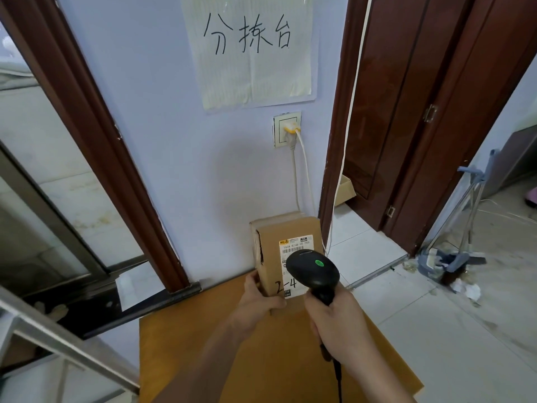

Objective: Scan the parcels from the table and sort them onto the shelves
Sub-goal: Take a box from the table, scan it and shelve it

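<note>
Above the table (220, 353), the left hand (257, 301) gripped the parcel (279, 245) while the right hand (337, 321) clasped the scanner (313, 271) over its label (293, 248).

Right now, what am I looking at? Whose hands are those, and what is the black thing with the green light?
There is no machine here. The one picture comes from a camera worn on a person's head, looking forward and down, so you see that person's own two hands.

The left hand holds a brown cardboard box by its near corner, over a tan table that stands against a pale wall. The box has a white label with a barcode, and "2-4" is written on it by hand.

The right hand grips a black scanner, the thing with the green light. It is pointed at the label. Its cord hangs down below the hand.

On the wall hangs a paper sign with handwritten characters, and below it a socket with a plug in it. To the right is a dark wooden door.
</note>
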Tool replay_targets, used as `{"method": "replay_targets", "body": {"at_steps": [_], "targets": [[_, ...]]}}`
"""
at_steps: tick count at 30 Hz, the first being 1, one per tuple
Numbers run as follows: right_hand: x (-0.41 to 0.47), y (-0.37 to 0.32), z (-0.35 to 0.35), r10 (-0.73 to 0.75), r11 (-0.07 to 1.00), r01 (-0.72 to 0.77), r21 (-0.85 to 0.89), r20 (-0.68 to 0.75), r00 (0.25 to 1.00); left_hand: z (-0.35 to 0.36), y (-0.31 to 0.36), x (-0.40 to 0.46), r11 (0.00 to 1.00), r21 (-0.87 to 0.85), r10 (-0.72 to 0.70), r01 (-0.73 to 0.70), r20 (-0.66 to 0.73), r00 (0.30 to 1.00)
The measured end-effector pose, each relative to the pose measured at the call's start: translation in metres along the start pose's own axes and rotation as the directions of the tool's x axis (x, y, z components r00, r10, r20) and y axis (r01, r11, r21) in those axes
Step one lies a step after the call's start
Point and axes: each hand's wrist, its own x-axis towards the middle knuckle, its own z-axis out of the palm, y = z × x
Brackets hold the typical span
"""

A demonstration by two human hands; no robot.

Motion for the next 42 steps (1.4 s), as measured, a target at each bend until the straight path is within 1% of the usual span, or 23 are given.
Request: {"method": "replay_targets", "body": {"at_steps": [4, 8, 12, 17, 23, 28, 33, 38, 42], "targets": [[-0.006, -0.001, 0.004, -0.001, 1.0, 0.0, -0.013, -0.02, 1.0, 0.002, -0.001, -0.008, 0.999, 0.031, 0.022, -0.022, -0.002, 1.0], [-0.016, -0.003, 0.007, 0.022, 1.0, -0.021, 0.018, -0.056, 0.998, 0.0, -0.008, -0.013, 1.0, 0.024, -0.002, 0.003, -0.012, 1.0], [-0.03, -0.005, 0.014, 0.032, 0.999, -0.032, 0.009, -0.085, 0.996, -0.004, -0.013, -0.021, 1.0, 0.018, -0.021, 0.021, -0.022, 1.0], [-0.054, -0.01, 0.028, 0.02, 0.998, -0.027, -0.059, -0.108, 0.994, -0.017, -0.026, -0.037, 1.0, -0.02, -0.015, 0.015, -0.013, 1.0], [-0.09, -0.013, 0.049, 0.036, 0.992, -0.044, -0.114, -0.076, 0.996, -0.031, -0.048, -0.062, 0.999, 0.028, -0.045, 0.046, -0.02, 0.999], [-0.116, -0.013, 0.066, 0.07, 0.993, -0.078, -0.09, -0.089, 0.994, -0.036, -0.067, -0.078, 0.997, -0.006, -0.082, 0.082, -0.072, 0.994], [-0.136, -0.009, 0.072, 0.072, 0.988, -0.086, -0.126, -0.11, 0.991, -0.04, -0.084, -0.1, 0.996, -0.018, -0.084, 0.083, -0.063, 0.994], [-0.153, -0.002, 0.071, 0.074, 0.987, -0.083, -0.136, -0.065, 0.995, -0.038, -0.094, -0.129, 0.992, -0.079, -0.11, 0.102, -0.101, 0.989], [-0.168, 0.012, 0.063, 0.043, 0.976, -0.038, -0.214, 0.019, 0.999, -0.035, -0.102, -0.161, 0.987, -0.149, -0.077, 0.063, -0.091, 0.993]]}}
